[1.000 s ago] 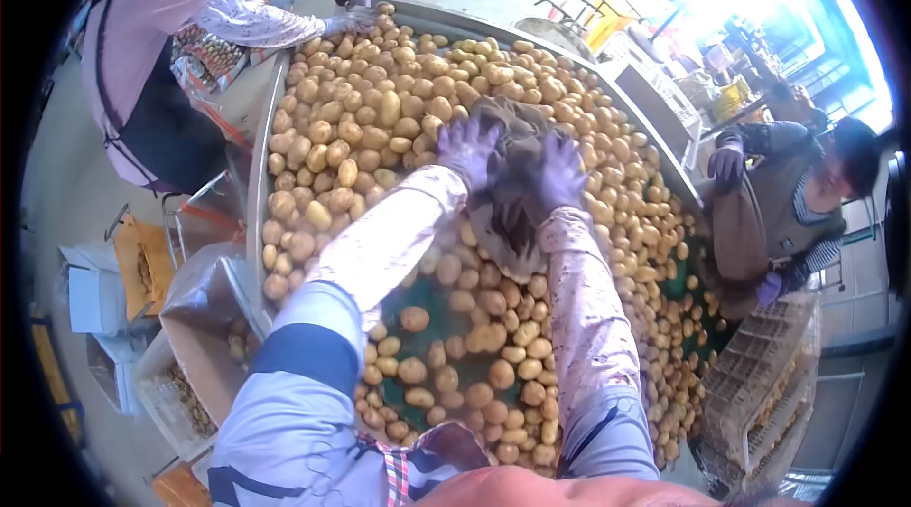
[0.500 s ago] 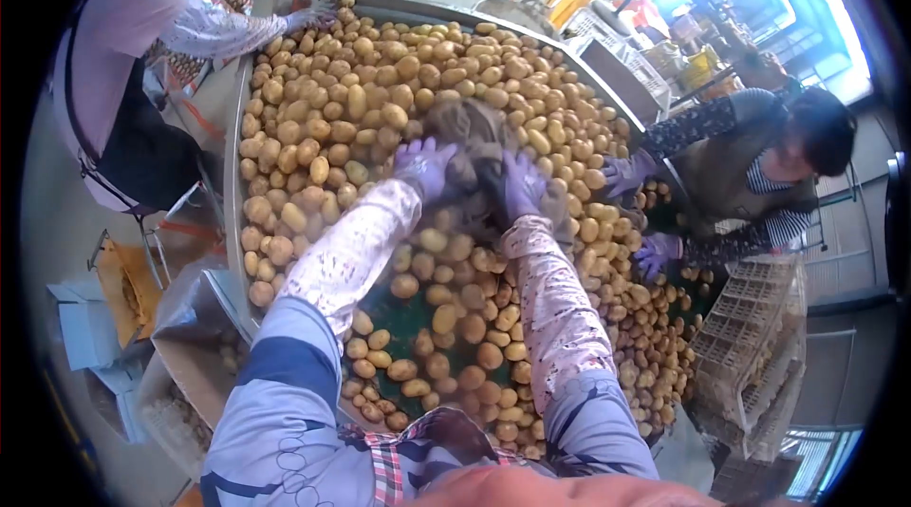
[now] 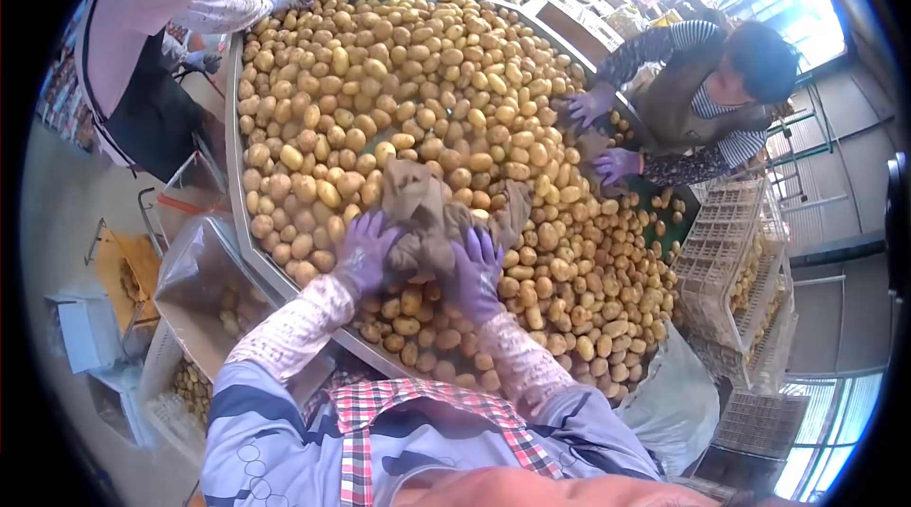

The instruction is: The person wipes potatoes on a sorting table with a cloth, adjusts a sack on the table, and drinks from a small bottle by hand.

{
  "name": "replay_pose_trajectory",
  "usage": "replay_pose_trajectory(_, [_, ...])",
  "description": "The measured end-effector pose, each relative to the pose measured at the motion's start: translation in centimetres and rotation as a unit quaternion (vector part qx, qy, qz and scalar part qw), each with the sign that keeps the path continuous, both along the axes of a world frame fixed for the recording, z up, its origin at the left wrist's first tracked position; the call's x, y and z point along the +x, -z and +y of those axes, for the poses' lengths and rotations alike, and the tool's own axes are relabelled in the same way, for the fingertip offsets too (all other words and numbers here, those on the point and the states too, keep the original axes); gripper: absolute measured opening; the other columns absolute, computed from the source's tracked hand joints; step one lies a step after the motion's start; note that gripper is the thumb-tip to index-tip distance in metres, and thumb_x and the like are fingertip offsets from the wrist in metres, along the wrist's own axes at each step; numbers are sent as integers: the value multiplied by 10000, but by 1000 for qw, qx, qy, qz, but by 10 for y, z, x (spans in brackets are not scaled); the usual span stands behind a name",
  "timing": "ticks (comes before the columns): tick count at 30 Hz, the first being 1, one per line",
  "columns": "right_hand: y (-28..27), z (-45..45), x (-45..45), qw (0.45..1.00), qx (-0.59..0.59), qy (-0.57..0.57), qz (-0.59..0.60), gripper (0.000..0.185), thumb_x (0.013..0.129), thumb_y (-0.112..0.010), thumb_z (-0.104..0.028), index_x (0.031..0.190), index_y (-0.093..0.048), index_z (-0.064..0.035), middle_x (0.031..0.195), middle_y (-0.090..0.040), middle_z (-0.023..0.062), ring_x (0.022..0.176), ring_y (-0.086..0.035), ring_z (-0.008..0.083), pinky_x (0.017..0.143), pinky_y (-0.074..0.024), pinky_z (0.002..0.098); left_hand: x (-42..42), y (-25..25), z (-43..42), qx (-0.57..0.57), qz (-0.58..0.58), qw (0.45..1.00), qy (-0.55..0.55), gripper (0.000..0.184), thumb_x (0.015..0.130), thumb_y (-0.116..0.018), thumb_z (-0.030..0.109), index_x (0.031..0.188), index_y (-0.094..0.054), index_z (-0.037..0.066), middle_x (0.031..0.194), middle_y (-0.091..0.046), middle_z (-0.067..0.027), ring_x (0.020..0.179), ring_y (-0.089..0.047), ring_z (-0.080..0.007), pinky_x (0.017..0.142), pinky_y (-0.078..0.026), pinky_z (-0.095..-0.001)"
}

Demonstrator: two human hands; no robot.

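Observation:
A bunched brown cloth (image 3: pixel 418 208) lies over the potatoes (image 3: pixel 380 80) on a metal-rimmed sorting table (image 3: pixel 234 141). My left hand (image 3: pixel 365 255), in a purple glove, holds the cloth's near left side. On its near right side my right hand (image 3: pixel 477 279), gloved alike, has hold of it too, with long fingers reaching over the fabric. Parts of both palms and thumbs are hidden. Potatoes surround both hands and show below my wrists.
At right, a co-worker (image 3: pixel 702 99) has both purple-gloved hands among the potatoes. Another person (image 3: pixel 142 42) stands at left, one hand on the far rim. Stacked plastic crates (image 3: pixel 726 260) stand at right, and a plastic-lined box (image 3: pixel 213 289) is at left.
Both my hands have come back toward my body, bringing the cloth across the potatoes. Potatoes now cover most of the green surface that showed near me. My view has shifted.

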State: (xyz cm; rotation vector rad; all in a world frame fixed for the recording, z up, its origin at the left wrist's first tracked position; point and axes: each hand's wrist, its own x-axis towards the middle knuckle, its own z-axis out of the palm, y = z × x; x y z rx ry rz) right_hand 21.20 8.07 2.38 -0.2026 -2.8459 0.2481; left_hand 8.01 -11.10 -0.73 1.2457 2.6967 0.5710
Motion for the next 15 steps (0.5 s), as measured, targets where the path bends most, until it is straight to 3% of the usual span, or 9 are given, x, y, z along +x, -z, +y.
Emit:
replay_pose_trajectory(1, [4, -3, 22, 1000, 6, -9, -9, 366, 793, -573, -257, 1130, -578, -114, 1396, -384, 178, 1274, -351, 389, 1012, -244, 586, 11, -13, -10, -68, -23, 997, 20, 626, 820, -542, 375, 1374, -402, 121, 1414, -332, -227, 1333, -266, -393, 1109, -151, -512])
replay_pose_trajectory(3, [13, -8, 51, 998, 31, -11, -45, 381, 806, -557, -225, 1170, -558, -114, 1414, -363, 204, 1305, -319, 407, 1020, -241, 600, 43, -17, -29, -119, 12, 993, 20, 616, 833, -488, 259, 1401, -338, 75, 1417, -308, -258, 1358, -217, -411, 1117, -105, -541])
replay_pose_trajectory(6, [44, -4, 61, 989, 89, 10, -119, 432, 861, -482, -184, 1291, -490, -139, 1434, -349, 203, 1355, -278, 393, 1053, -230, 602, 53, 4, -31, -155, 134, 978, 37, 611, 850, -477, 271, 1405, -327, 62, 1419, -287, -282, 1386, -145, -430, 1107, -41, -594])
replay_pose_trajectory(9, [28, 12, 3, 983, 102, 5, -153, 455, 879, -439, -205, 1329, -458, -139, 1441, -347, 188, 1359, -276, 382, 1072, -188, 606, -3, -23, 0, -132, 26, 991, 17, 612, 848, -494, 323, 1395, -356, 87, 1404, -314, -270, 1360, -211, -426, 1091, -111, -596])
replay_pose_trajectory(10, [37, 24, -25, 993, 45, 16, -104, 472, 881, -431, -208, 1347, -438, -132, 1451, -331, 187, 1365, -263, 378, 1076, -160, 611, -31, 15, 9, -127, 101, 987, -4, 961, 663, -612, 666, 1378, -374, 69, 1410, -286, -291, 1344, -229, -435, 1087, -149, -576])
replay_pose_trajectory(11, [47, 34, -55, 998, -12, 27, -55, 490, 883, -422, -211, 1365, -419, -124, 1461, -315, 185, 1371, -250, 375, 1081, -132, 616, -50, -10, 21, -155, 28, 987, -11, 956, 672, -607, 669, 1391, -366, 87, 1415, -305, -257, 1331, -254, -421, 1084, -166, -564])
replay_pose_trajectory(12, [49, 39, -83, 998, 4, 37, -58, 508, 877, -428, -211, 1376, -406, -119, 1467, -300, 185, 1375, -238, 373, 1084, -119, 613, -69, -6, 34, -213, 58, 975, -10, 953, 680, -608, 664, 1404, -353, 99, 1418, -318, -233, 1326, -260, -424, 1085, -161, -565])
replay_pose_trajectory(14, [59, 54, -142, 997, 46, 50, -25, 544, 862, -448, -220, 1391, -387, -114, 1477, -273, 185, 1378, -221, 374, 1085, -112, 611, -112, 6, 60, -221, 164, 960, -43, 851, 763, -573, 574, 1430, -313, 115, 1483, -243, -199, 1400, -124, -399, 1103, -115, -566])
replay_pose_trajectory(15, [67, 65, -172, 996, 70, 53, 9, 562, 852, -462, -229, 1396, -380, -112, 1481, -263, 185, 1377, -215, 377, 1083, -118, 611, -135, 10, 69, -174, 148, 970, -81, 809, 796, -550, 528, 1440, -292, 112, 1509, -195, -191, 1419, -58, -386, 1106, -107, -562])
